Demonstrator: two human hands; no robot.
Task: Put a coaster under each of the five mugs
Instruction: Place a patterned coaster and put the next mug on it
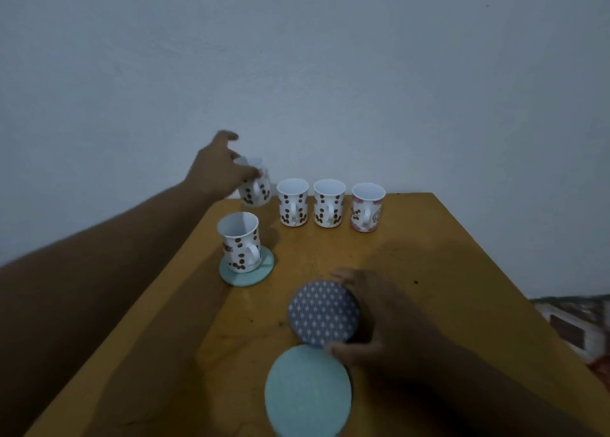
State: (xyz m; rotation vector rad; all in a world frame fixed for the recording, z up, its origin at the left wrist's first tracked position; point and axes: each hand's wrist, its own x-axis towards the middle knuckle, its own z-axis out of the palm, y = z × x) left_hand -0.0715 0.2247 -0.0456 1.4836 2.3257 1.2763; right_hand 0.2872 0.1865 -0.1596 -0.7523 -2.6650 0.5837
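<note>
Five white mugs are on or above the yellow table. One bean-print mug stands on a pale teal coaster near the left edge. My left hand grips another bean-print mug, tilted and lifted at the far left corner. Two bean-print mugs and a pink-print mug stand in a row at the back, straight on the table. My right hand holds a grey star-patterned coaster by its edge. A pale teal coaster lies nearest me.
A plain pale wall rises behind the table. The table's left edge runs close beside the mug on its coaster. Patterned fabric shows beyond the table's right edge.
</note>
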